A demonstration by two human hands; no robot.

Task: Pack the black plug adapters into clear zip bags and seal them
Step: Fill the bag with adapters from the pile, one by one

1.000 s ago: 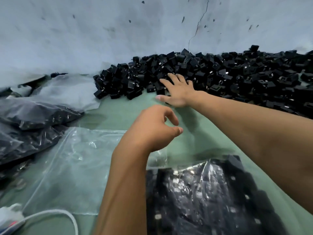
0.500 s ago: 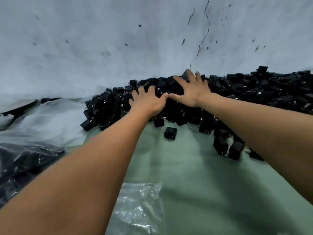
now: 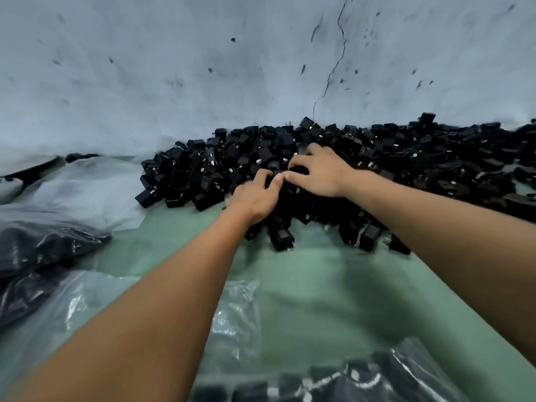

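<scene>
Both hands sit at centre frame on the heap of black plug adapters (image 3: 377, 158) along the wall. The left hand (image 3: 255, 195) and right hand (image 3: 319, 172) curl their fingers into the adapters, thumbs touching. A clear zip bag (image 3: 237, 314) lies lower centre on the green bench (image 3: 333, 291).

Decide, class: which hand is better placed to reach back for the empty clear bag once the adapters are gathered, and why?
Left, probably. The left hand sits nearer the empty clear bag, which lies beside the left forearm. The right hand is deeper in the adapter pile, farther from it.
</scene>
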